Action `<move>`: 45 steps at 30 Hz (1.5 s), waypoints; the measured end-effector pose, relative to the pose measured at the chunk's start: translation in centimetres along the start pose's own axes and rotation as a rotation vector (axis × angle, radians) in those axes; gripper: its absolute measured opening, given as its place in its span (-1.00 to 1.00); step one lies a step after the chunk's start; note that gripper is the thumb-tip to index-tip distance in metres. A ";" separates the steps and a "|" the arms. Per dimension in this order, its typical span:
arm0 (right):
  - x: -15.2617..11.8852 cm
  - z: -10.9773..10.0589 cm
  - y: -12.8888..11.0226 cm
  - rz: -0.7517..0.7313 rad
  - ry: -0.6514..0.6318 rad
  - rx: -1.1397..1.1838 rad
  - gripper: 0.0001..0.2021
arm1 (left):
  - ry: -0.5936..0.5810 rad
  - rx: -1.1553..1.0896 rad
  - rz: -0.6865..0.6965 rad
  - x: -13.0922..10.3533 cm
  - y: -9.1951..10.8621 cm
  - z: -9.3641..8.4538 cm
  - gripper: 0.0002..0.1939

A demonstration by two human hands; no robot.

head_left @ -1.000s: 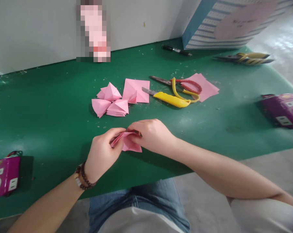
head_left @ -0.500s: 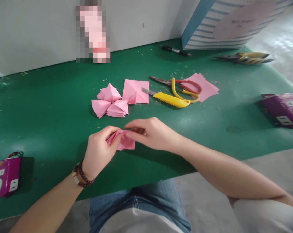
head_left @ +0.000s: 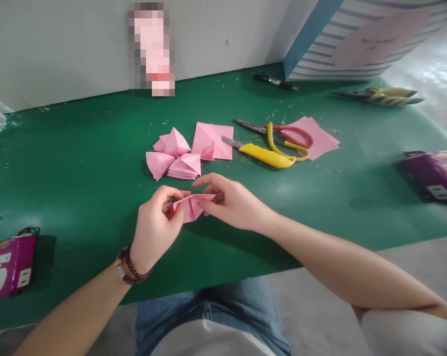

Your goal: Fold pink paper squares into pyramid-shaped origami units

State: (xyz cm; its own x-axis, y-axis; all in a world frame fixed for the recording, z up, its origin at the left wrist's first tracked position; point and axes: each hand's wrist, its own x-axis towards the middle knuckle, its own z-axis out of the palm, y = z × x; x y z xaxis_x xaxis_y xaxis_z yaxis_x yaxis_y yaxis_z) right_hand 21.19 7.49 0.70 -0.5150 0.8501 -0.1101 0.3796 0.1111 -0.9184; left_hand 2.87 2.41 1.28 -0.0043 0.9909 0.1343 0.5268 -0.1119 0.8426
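Observation:
A creased piece of pink paper (head_left: 192, 207) is held up above the near part of the green table, between both hands. My left hand (head_left: 159, 212) pinches its left side, thumb in front. On the right edge, my right hand (head_left: 227, 200) grips the paper between thumb and fingers, its index finger raised over the top. Just beyond the hands lie several folded pink paper pieces (head_left: 172, 142), bunched close together. Beside them a square pink sheet (head_left: 213, 138) is partly covered by the tip of a yellow-handled knife (head_left: 266, 154).
Scissors with red and yellow handles (head_left: 288, 136) overlap pink sheets (head_left: 320, 141). A pen (head_left: 274, 81), pliers (head_left: 382, 96) and a striped box (head_left: 331, 47) are farther back. Purple power boxes (head_left: 14, 264) sit at both sides of the green table (head_left: 97, 148).
The paper has been opened wider to the right, its upper edge now straighter. My right thumb and fingers have closed on its right edge. The whole view has shifted slightly.

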 end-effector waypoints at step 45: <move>-0.2 0.2 -0.6 -0.068 0.101 0.086 -0.88 | -0.054 -0.079 -0.066 0.3 0.3 -0.3 -0.84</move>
State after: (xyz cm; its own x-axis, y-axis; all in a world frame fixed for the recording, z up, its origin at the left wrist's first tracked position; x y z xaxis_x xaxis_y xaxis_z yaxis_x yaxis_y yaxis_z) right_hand 20.91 7.10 1.15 -0.4561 0.8899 -0.0118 0.2771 0.1294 -0.9521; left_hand 2.79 2.63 1.66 0.0101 0.9987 0.0502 0.4579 -0.0492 0.8876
